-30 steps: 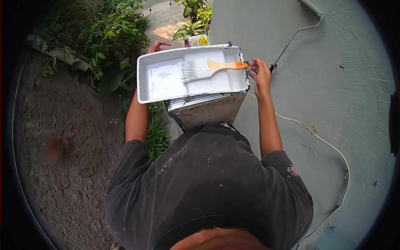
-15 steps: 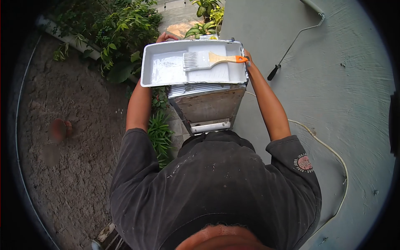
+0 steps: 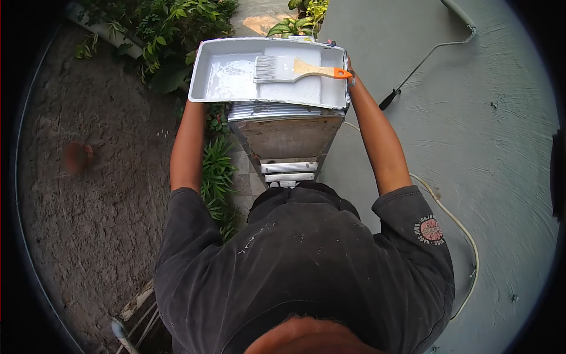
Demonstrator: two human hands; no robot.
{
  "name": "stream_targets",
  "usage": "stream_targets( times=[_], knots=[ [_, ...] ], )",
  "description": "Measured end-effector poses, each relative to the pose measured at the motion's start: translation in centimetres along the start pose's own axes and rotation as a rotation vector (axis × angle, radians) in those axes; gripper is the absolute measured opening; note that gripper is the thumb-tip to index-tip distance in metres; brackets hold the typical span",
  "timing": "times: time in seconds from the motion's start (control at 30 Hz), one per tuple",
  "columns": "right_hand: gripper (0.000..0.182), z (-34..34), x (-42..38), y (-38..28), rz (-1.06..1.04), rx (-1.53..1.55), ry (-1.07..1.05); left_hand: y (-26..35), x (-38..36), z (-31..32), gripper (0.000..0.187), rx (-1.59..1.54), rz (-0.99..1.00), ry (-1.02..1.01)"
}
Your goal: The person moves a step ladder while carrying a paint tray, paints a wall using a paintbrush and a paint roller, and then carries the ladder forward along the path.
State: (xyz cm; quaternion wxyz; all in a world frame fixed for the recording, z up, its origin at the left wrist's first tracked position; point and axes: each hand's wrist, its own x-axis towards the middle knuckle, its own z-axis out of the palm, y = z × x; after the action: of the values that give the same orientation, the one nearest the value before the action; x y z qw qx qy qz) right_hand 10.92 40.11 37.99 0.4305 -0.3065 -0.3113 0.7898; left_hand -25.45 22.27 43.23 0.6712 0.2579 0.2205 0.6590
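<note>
A white paint tray (image 3: 230,97) with wet white paint in it is level above the top of a metal ladder (image 3: 283,133). Across the tray lies a wide brush (image 3: 303,69), its bristles coated white and its handle tip orange. At the tray's left side my left hand is hidden behind the wall of the tray; only the forearm shows. My right hand (image 3: 352,78) is at the tray's right end, mostly covered by its edge, so its fingers cannot be made out.
A paint roller with a black handle (image 3: 390,99) is against the grey wall (image 3: 448,130) at right. A pale hose (image 3: 457,221) curves along it. Green plants (image 3: 218,171) grow left of the ladder, beside rough brown ground (image 3: 112,212).
The tray with the brush on it sits slightly higher and further left in view. My left fingers, visible earlier behind the tray, are now hidden. More of the ladder's steps shows.
</note>
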Motion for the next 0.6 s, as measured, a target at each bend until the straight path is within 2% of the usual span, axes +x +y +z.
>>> stream_targets(
  times=[0.03,0.07,0.13,0.17,0.23,0.33,0.4,0.43,0.5,0.53,0.57,0.6],
  knots=[
    [0.031,0.4,-0.4,-0.1,0.009,0.018,0.013,-1.0,-1.6,-5.3,0.054,-0.159,-0.095,-0.148],
    [0.031,-0.4,0.5,0.3,0.052,0.064,-0.020,-3.3,-3.1,-7.1,0.052,0.234,0.085,0.243],
    [0.031,-1.6,2.1,0.8,0.134,0.158,-0.090,-6.2,-6.0,-7.0,0.044,0.633,0.301,0.788],
    [0.032,-2.0,2.6,1.1,0.130,0.154,-0.081,-7.7,-7.8,-6.7,0.038,0.634,0.344,0.942],
    [0.033,-2.0,2.2,1.5,0.060,0.067,-0.051,-10.3,-11.6,-4.7,0.028,0.467,0.277,0.917],
    [0.034,-1.7,1.9,1.5,-0.066,-0.110,-0.007,-15.1,-14.5,-4.5,0.030,0.291,0.187,0.982],
    [0.035,-1.8,2.1,1.7,-0.133,-0.207,-0.004,-17.5,-15.3,-0.5,0.045,0.270,0.253,0.885],
    [0.035,-2.1,2.4,1.8,-0.166,-0.256,-0.005,-18.7,-15.7,0.0,0.054,0.273,0.211,0.915],
    [0.037,-2.3,3.2,2.1,-0.301,-0.430,-0.034,-20.2,-15.2,1.4,0.060,0.287,0.391,0.947],
    [0.037,-2.6,3.5,2.3,-0.386,-0.534,-0.047,-20.8,-15.2,-0.3,0.060,0.285,0.398,0.956],
    [0.038,-3.0,3.9,2.7,-0.433,-0.571,-0.067,-21.9,-15.1,-3.5,0.061,0.527,0.450,1.050],
    [0.038,-3.2,4.3,2.6,-0.269,-0.396,-0.075,-21.9,-15.0,-3.2,0.063,0.773,0.495,1.135]
  ],
)
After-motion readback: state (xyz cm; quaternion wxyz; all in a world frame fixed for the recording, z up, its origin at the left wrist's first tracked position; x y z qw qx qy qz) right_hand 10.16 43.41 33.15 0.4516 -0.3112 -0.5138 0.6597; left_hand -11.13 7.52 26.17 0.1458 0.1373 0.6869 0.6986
